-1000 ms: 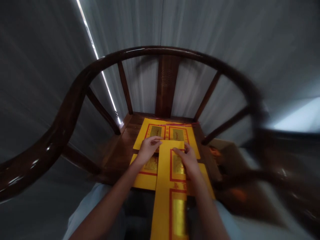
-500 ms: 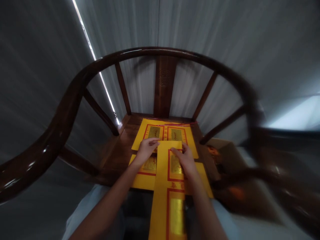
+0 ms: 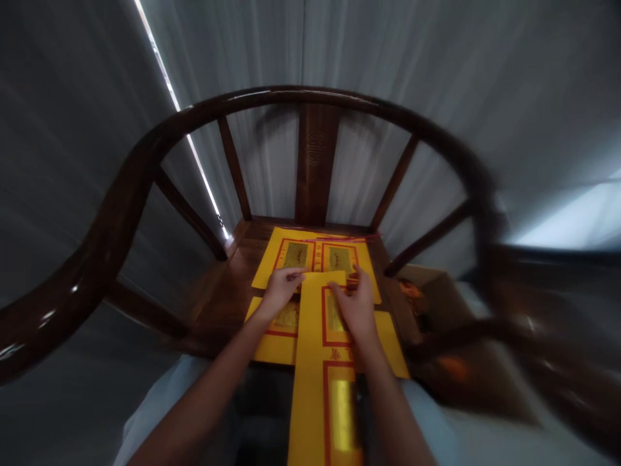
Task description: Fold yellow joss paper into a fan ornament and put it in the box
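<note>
A long yellow paper strip [image 3: 310, 362] with red frames and gold panels runs from the seat down toward my lap. My left hand [image 3: 285, 285] pinches its top left corner between thumb and fingers. At the strip's upper right edge is my right hand [image 3: 354, 298], thumb on the paper and fingers spread apart beyond the edge. Beneath lie flat yellow sheets: one with two gold panels [image 3: 366, 265] at the back of the seat, another [image 3: 272, 349] nearer me, partly covered by the strip and my arms.
A dark wooden chair's curved rail [image 3: 301, 96] arches around the seat [image 3: 218, 285]. Thin pink strands [image 3: 339, 239] lie along the seat's back. To the right stands a cardboard box [image 3: 434, 285] with orange things inside. Grey curtain-like panels hang behind.
My right hand has opened, its fingers lifting off the strip's right edge. My left hand stays at the top left corner. The whole view has shifted slightly.
</note>
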### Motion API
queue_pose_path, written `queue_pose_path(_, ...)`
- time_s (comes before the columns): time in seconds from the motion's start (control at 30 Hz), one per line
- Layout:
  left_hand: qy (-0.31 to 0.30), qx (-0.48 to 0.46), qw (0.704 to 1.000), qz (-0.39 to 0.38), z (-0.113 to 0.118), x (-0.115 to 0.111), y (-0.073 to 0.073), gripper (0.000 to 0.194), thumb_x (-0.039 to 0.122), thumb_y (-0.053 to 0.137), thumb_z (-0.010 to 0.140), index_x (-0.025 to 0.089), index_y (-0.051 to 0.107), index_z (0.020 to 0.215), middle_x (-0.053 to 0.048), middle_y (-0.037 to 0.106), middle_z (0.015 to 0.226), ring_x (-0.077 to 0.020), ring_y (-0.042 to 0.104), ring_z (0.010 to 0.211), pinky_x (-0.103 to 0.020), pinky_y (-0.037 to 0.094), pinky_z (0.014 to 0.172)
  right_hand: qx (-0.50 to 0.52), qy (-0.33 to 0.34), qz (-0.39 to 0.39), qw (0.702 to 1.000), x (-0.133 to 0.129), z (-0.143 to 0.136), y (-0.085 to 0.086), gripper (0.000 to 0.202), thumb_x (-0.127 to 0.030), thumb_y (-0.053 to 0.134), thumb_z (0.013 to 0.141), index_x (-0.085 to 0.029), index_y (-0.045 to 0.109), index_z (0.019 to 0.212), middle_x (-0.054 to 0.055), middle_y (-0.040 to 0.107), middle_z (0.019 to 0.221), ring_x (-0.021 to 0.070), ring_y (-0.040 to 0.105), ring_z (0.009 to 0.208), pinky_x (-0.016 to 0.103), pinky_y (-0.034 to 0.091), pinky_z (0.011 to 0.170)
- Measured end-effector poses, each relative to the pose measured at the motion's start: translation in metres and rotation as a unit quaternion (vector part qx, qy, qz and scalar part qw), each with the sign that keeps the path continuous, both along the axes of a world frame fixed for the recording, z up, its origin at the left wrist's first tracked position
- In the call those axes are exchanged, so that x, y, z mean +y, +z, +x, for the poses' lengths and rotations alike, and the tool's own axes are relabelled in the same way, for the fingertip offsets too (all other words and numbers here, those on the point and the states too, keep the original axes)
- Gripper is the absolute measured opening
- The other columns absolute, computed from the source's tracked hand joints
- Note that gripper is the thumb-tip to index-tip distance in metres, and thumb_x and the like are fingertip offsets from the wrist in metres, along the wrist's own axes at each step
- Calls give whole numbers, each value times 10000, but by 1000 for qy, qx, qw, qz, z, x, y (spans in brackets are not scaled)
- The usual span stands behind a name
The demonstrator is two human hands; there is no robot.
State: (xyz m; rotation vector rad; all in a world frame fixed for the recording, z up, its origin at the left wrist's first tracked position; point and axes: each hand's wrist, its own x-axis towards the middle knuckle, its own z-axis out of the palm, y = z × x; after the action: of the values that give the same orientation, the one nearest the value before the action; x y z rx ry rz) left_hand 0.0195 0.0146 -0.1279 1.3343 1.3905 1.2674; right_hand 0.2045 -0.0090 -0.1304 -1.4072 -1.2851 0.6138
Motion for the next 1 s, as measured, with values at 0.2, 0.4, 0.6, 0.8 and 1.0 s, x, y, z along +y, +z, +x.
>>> queue_pose_path(0.2, -8, 33, 999, -11, 4, 2, -9, 202, 154, 680, 744, 154, 773, 923, -66, 775, 919, -203, 711, 824, -299, 572, 761, -147, 52, 82, 984, -13, 3, 7, 345, -290, 551, 855, -149, 590, 1167, 139, 544, 1195, 257, 547, 1137, 424, 446, 1020)
queue_pose_path(0.4, -36, 60, 997, -11, 14, 16, -3, 192, 119, 693, 718, 148, 779, 888, -44, 770, 804, -165, 684, 699, -248, 546, 662, -228, 64, 42, 971, -22, 2, 17, 330, -263, 483, 884, -136, 613, 1160, 159, 557, 1235, 280, 544, 1171, 420, 438, 1038)
queue_pose_path(0.6, -30, 55, 998, -28, 7, 50, 9, 176, 74, 705, 676, 138, 779, 822, -29, 753, 736, -140, 653, 611, -221, 528, 597, -361, 79, -13, 929, 15, -2, 19, 437, -275, 495, 884, -65, 563, 1261, 245, 472, 1375, 346, 519, 1221, 450, 423, 1029)
queue_pose_path(0.8, 27, 28, 997, -63, -9, 73, 5, 184, 62, 700, 673, 133, 770, 827, -22, 725, 674, -133, 643, 568, -237, 553, 602, -394, 111, 26, 912, 31, -20, 13, 430, -262, 481, 899, -58, 542, 1273, 229, 464, 1417, 307, 467, 1286, 426, 381, 1068)
queue_pose_path(1.0, 44, -21, 994, -93, -23, 78, 2, 148, 69, 690, 697, 129, 751, 818, -6, 704, 642, -123, 663, 578, -236, 582, 637, -379, 151, 39, 912, 34, -28, 9, 390, -256, 461, 922, -70, 553, 1252, 189, 535, 1356, 264, 482, 1274, 399, 373, 1082)
